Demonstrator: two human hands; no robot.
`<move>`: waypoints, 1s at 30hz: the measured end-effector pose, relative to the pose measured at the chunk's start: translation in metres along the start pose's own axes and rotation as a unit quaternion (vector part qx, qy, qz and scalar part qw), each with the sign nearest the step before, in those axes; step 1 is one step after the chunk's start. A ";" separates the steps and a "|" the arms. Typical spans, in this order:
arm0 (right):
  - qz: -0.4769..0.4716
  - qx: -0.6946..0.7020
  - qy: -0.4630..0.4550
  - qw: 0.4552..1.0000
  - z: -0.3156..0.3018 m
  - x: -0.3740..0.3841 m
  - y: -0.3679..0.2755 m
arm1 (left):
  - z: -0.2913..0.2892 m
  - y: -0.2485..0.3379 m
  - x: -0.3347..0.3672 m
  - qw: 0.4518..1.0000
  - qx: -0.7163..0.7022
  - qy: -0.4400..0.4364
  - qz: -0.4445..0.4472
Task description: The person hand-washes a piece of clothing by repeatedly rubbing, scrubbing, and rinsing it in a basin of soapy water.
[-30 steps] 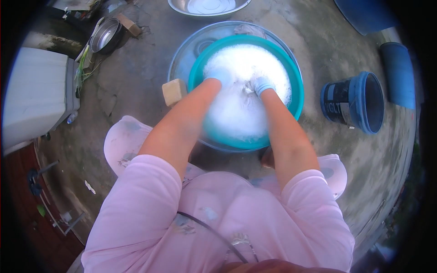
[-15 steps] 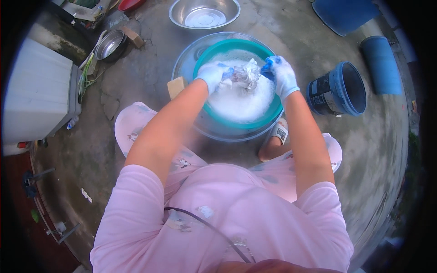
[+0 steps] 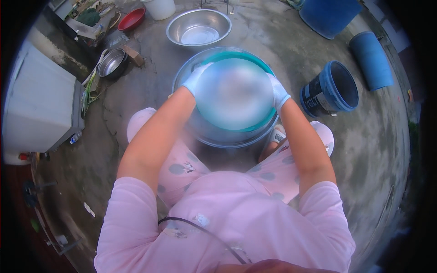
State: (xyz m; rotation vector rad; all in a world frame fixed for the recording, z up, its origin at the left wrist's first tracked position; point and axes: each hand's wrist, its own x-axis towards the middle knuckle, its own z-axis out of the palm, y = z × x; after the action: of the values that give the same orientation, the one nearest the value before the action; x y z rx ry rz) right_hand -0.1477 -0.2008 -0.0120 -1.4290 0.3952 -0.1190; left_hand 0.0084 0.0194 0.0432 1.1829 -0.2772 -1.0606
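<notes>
A teal basin [image 3: 245, 56] of suds stands inside a wider clear tub [image 3: 223, 142] on the ground before me. My left hand [image 3: 195, 81], in a pale glove, reaches over the basin's left side. On the opposite side is my right hand [image 3: 276, 92], gloved likewise, at the basin's right rim. A hazy blur covers the basin's middle and the fingers of both hands. Within it a greyish-brown patch [image 3: 241, 84] shows between the hands, too smeared to name. Whether either hand grips anything is hidden.
Beyond the tub sits a steel bowl [image 3: 199, 28]. To the right are a dark blue bucket [image 3: 314, 98] and a blue barrel [image 3: 371, 61] on its side. A dark-sided metal pan [image 3: 112, 63], a brick [image 3: 133, 57] and a red basin [image 3: 132, 19] lie far left.
The hands have drawn apart toward the basin's sides. The crumpled whitish cloth seen between them earlier is lost in blur. My view has tilted slightly, showing more of the far ground.
</notes>
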 end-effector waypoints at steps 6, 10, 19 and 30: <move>-0.004 0.033 -0.020 0.999 0.047 -0.019 -0.081 | -0.066 -0.038 0.035 0.962 0.266 0.020 0.053; -0.006 0.024 -0.019 1.000 0.034 -0.018 -0.072 | -0.010 -0.015 0.001 0.828 0.558 -0.002 0.065; -0.142 -0.202 -0.155 0.957 0.028 -0.011 -0.110 | 0.003 0.024 -0.008 0.815 0.522 -0.063 0.243; -0.127 -0.362 0.145 0.912 0.145 -0.032 -0.081 | -0.009 -0.020 0.042 0.952 -0.301 -0.033 -0.054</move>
State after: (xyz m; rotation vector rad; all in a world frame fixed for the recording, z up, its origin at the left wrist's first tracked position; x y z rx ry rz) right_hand -0.1163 -0.0669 0.0867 -2.2095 0.5257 -0.4352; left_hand 0.0257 -0.0080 0.0088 0.6172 0.0658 -1.1715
